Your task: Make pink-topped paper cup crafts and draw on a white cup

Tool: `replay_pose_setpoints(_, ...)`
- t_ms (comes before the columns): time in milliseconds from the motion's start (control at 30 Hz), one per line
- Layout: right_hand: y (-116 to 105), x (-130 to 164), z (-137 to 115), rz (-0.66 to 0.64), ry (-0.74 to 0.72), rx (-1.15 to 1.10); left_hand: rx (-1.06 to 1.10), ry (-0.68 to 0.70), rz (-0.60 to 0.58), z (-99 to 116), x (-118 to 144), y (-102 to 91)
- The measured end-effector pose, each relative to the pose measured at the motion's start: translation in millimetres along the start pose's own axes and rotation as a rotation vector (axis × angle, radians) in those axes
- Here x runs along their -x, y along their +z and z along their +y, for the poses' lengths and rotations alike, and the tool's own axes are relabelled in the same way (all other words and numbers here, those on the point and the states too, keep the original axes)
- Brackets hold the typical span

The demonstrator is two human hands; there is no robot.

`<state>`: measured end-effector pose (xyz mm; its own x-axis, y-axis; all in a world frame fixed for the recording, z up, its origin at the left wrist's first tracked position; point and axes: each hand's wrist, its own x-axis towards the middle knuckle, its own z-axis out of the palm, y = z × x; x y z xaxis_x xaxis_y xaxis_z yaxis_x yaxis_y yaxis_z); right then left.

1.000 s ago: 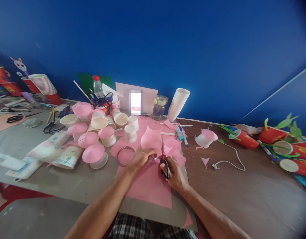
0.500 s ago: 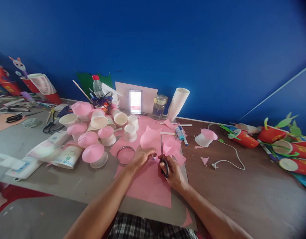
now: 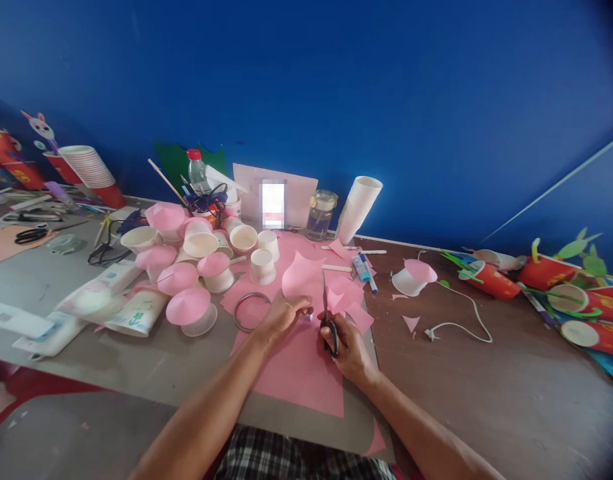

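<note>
My right hand (image 3: 350, 350) is closed round the black handles of a pair of scissors (image 3: 325, 300), whose blades point away from me and look close together. Just to the left, my left hand (image 3: 285, 317) is closed on the lower edge of a curled piece of pink paper (image 3: 300, 272); its fingertips are partly hidden. A small white-and-blue bit lies by the fingertips, too small to name. Beneath both hands spreads a pink sheet (image 3: 301, 380). A dark ring (image 3: 252, 312) lies beside my left hand, on pink paper.
Several white paper cups with pink cone tops (image 3: 188, 307) crowd the left. A stack of white cups (image 3: 359, 208) leans near a glass jar (image 3: 321, 215). Markers (image 3: 361, 268) lie beyond the scissors. A white cable (image 3: 461, 325) and red cups (image 3: 546, 270) are on the right.
The view has shifted very slightly. Both hands, the scissors and the pink paper hold nearly the same position.
</note>
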<state>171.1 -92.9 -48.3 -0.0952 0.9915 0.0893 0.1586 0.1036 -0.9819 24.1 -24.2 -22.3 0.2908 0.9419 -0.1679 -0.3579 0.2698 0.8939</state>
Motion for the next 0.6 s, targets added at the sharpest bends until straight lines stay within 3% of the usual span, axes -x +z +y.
replay_pose_setpoints(167, 0.5, 0.3, 1.1, -0.006, 0.004, 0.003, 0.021, 0.061, -0.023, 2.5, 0.3, 1.2)
replay_pose_setpoints(600, -1.1, 1.3, 8.1, -0.007, -0.007, 0.017, 0.094, 0.002, -0.039, 8.3, 1.4, 3.0)
